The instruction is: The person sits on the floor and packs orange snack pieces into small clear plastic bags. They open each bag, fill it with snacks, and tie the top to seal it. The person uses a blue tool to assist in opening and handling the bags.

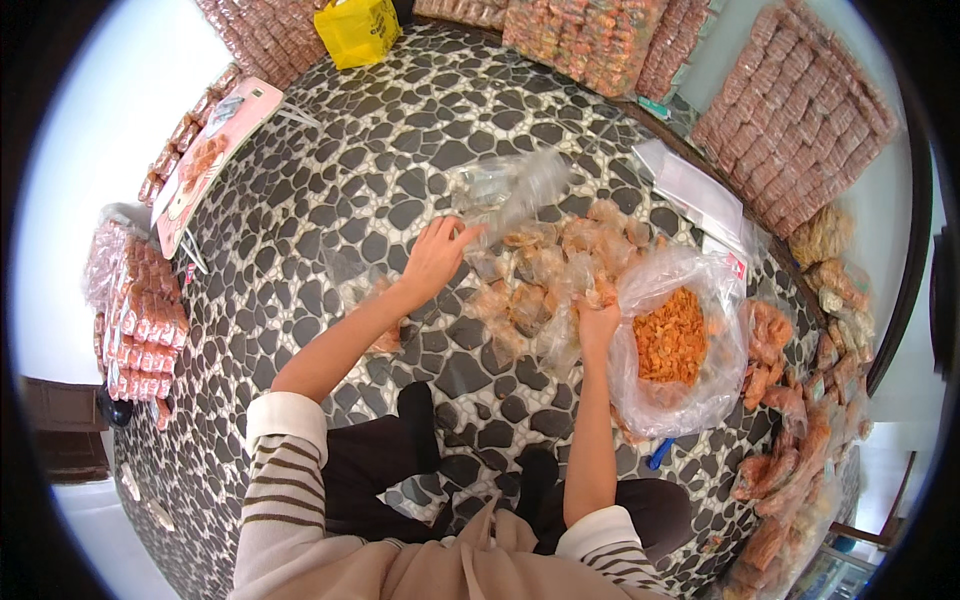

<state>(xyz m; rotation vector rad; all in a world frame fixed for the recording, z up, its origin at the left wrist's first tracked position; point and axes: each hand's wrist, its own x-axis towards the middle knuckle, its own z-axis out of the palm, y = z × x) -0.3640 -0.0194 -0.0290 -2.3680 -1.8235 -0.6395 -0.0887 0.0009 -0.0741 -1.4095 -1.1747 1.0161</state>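
Observation:
My left hand (pixel 436 258) reaches forward over the stone-patterned floor, fingers bent at the edge of a clear plastic bag (pixel 520 195). That bag is smeared by motion and looks pinched between thumb and fingers. Beside the large open bag, my right hand (pixel 598 325) is closed on a small clear plastic packet (pixel 592 292), its contents hard to make out. The large clear plastic bag (pixel 628 385) stands open, with orange chips (pixel 670 338) inside. Between my hands lies a loose pile of small filled packets (pixel 530 300) with brownish-orange contents.
A blue-handled tool (pixel 660 453) lies by the large bag. Filled packets (pixel 775 490) heap at the right. Stacked packs (pixel 795 110) stand far right, more (pixel 145 320) at left. A pink low table (pixel 225 135) and a yellow bag (pixel 358 32) are farther back.

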